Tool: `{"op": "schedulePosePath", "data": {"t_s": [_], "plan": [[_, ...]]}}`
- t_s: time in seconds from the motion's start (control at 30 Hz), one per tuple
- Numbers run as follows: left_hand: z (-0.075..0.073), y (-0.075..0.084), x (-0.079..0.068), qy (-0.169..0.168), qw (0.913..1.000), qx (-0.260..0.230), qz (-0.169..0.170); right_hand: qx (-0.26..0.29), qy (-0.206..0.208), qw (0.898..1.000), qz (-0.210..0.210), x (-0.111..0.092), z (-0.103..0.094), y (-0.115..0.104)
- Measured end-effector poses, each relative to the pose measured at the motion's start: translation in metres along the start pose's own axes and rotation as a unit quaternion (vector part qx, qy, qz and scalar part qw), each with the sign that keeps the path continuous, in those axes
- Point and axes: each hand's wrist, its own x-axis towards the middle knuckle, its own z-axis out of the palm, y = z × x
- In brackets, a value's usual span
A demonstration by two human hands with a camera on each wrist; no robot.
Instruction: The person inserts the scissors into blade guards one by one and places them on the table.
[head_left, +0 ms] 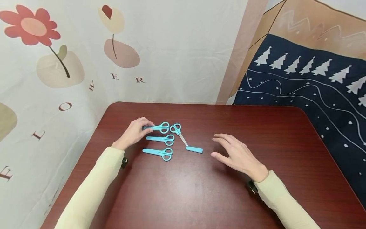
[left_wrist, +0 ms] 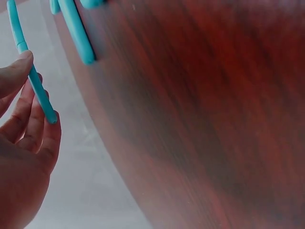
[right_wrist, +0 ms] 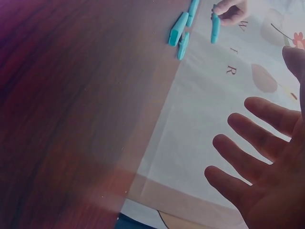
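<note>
My left hand (head_left: 134, 132) pinches a pair of turquoise scissors (head_left: 160, 128) by its covered blade, thumb on one side and fingers on the other. In the left wrist view these scissors (left_wrist: 43, 98) are raised off the table, seen edge-on. Below them in the head view lie two more sheathed scissors, the middle pair (head_left: 155, 139) and the front pair (head_left: 152, 152), handles to the right. A fourth pair of scissors (head_left: 183, 140) lies with its metal blade bare, tip at a loose turquoise blade cover (head_left: 195, 149). My right hand (head_left: 240, 156) hovers right of the cover, fingers spread, holding nothing.
A dark red-brown wooden table (head_left: 183, 197) carries the scissors. Behind it hangs a pale cloth (head_left: 177, 57) with flowers and letters. A navy cloth (head_left: 286, 86) with white trees hangs at the right.
</note>
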Motion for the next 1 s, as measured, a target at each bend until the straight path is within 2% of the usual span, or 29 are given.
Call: {"op": "schedulePosePath", "data": {"t_s": [0.37, 0.47, 0.6, 1.0], "plan": [[0.003, -0.020, 0.019, -0.047, 0.9977, 0.014, -0.047, -0.003, -0.004, 1.000, 0.009, -0.002, 0.001, 0.002], [0.006, -0.024, 0.022, -0.060, 0.9967, 0.026, -0.048, -0.004, -0.005, 1.000, 0.010, -0.003, 0.001, 0.002], [0.011, -0.023, 0.025, -0.081, 0.9952, 0.037, -0.040, -0.004, -0.004, 1.000, 0.010, -0.003, 0.001, 0.003], [0.024, -0.007, 0.044, -0.120, 0.9924, 0.023, -0.017, -0.003, -0.006, 1.000, 0.011, -0.004, 0.000, 0.004]]}}
